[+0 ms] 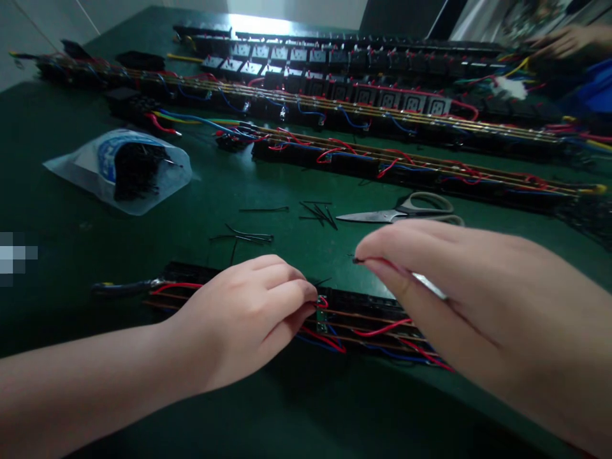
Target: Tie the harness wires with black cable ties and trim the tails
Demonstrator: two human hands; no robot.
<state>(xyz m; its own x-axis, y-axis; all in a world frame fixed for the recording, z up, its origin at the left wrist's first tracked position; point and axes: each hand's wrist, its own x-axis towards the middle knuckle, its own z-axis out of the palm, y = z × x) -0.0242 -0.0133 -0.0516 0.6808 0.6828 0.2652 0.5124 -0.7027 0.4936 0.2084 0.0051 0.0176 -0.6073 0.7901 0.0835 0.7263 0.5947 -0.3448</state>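
Note:
My left hand (253,312) is closed in a pinch at the near wired black strip (368,299). Its fingertips meet beside a looped red wire and a small green circuit board (322,319); what they grip is hidden. A thin black tip pokes out above those fingers. Raised over the strip's right part, my right hand (459,299) pinches a small black piece, which looks like a cable tie end (357,260). Loose black cable ties (248,237) lie just beyond my left hand. Behind my right hand are grey-handled scissors (396,213), partly covered by it.
An open plastic bag (81,162) of black cable ties lies at left. Long wired strips (335,153) and black socket strips (363,95) stretch across the back of the green table (215,408). Another person's hand (567,43) is at the far right, near coloured wires.

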